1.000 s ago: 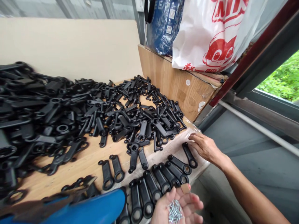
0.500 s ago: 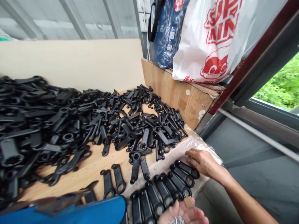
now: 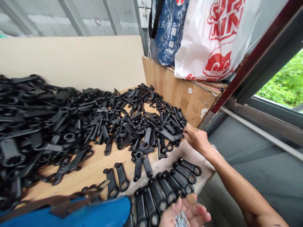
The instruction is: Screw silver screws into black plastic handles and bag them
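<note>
My left hand (image 3: 187,212), palm up at the bottom edge, cups a small heap of silvery screws (image 3: 181,219). A tan strip (image 3: 191,198) is on one of its fingers. Higher up on the right, my right hand (image 3: 196,137) is closed at the pile's edge, its fingertips on the end of a black plastic crank arm (image 3: 179,136); the thumb is partly hidden. Between the hands lies a slanting row of black crank arms (image 3: 167,189), ring ends toward me. Two more crank arms (image 3: 122,178) lie apart, left of the row.
A big pile of black parts (image 3: 59,119) covers the wooden table (image 3: 94,167) on the left and back. Something blue (image 3: 99,212) fills the lower left. A wooden board (image 3: 172,85) borders the right, with a white bag (image 3: 208,44) and a blue bag (image 3: 168,37) above.
My right hand has moved up and away from the far end of the row to the pile's right edge. My left hand stays nearly in place with the screws.
</note>
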A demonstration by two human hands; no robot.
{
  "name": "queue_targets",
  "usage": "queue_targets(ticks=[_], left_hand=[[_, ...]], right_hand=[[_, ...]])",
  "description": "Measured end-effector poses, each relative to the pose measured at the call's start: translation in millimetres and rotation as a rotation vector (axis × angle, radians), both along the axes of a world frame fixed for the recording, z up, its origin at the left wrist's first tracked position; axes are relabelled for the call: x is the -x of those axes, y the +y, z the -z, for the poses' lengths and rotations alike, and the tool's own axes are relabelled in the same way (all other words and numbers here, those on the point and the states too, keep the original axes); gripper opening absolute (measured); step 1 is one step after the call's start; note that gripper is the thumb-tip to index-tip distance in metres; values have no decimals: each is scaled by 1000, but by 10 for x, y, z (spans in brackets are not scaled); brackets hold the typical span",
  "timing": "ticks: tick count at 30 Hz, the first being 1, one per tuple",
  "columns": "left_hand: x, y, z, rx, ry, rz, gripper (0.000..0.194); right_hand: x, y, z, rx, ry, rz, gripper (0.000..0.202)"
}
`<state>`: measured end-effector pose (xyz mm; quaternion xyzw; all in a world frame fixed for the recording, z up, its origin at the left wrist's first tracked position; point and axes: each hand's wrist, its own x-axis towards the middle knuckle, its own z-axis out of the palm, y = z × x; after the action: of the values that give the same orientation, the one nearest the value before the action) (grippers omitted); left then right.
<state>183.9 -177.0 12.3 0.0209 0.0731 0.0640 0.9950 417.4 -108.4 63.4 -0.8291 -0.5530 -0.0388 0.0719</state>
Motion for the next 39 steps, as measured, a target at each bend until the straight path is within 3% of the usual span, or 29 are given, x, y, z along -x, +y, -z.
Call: queue_targets(ticks=[6, 9, 13, 22, 27, 30, 35, 39], left_hand=[[20, -20, -39, 42, 29, 21, 33], [26, -23, -37, 58, 17, 41, 34], [30, -12, -22, 53, 8, 42, 34], [38, 2, -9, 50, 31, 67, 33], [31, -16, 18, 64, 39, 46, 34], [29, -29, -5, 65, 15, 48, 35], [27, -32, -62, 59, 34, 43, 36], [22, -20, -65, 53, 29, 38, 36]], right_hand=[[-292, -371, -153, -105, -26, 13, 22], [-377, -477, -119, 6, -45, -41, 23], [-392, -464, -39, 159, -121, -52, 25], [-485, -405, 56, 208, -57, -237, 26], [-331, -600, -50, 21, 60, -449, 26], [-119, -643, -74, 124, 76, -558, 21], [139, -487, -46, 314, 13, -572, 10], [109, -407, -94, 271, 67, -534, 14]])
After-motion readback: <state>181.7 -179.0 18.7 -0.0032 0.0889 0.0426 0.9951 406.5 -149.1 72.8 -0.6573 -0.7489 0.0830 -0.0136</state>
